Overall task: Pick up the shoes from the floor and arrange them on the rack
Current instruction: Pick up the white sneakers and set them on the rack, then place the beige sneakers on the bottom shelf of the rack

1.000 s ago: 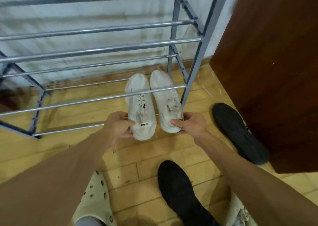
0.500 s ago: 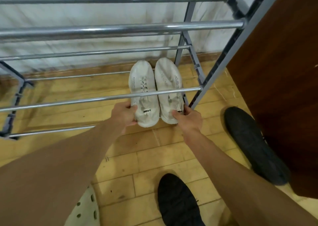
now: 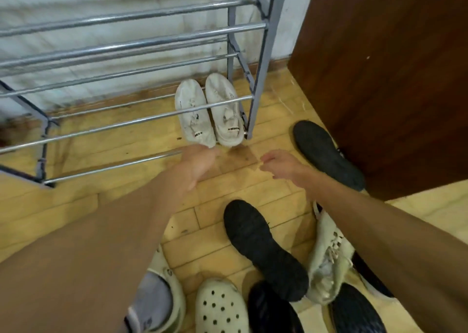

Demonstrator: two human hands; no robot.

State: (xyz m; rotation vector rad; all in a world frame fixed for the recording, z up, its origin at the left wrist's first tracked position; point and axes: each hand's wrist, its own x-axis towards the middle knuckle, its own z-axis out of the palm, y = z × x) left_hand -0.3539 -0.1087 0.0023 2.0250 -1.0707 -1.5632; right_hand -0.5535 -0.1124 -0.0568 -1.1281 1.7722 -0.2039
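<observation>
The white pair (image 3: 210, 112) lay in the rack's (image 3: 126, 48) bottom tier by its right post, that placing seemingly done; left hand (image 3: 200, 163) and right hand (image 3: 281, 165) hung loose, empty, just before the rack; next, probably, grasping the black shoe (image 3: 263, 246) farther out.

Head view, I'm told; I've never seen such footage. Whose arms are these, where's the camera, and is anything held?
The camera sits on a person's head, looking down, so the arms are their own. The left hand and right hand are open and hold nothing. A pair of white sneakers sits side by side low in the metal shoe rack, toes to the wall. On the wooden floor lie several black shoes, a cream sneaker and a perforated clog.
</observation>
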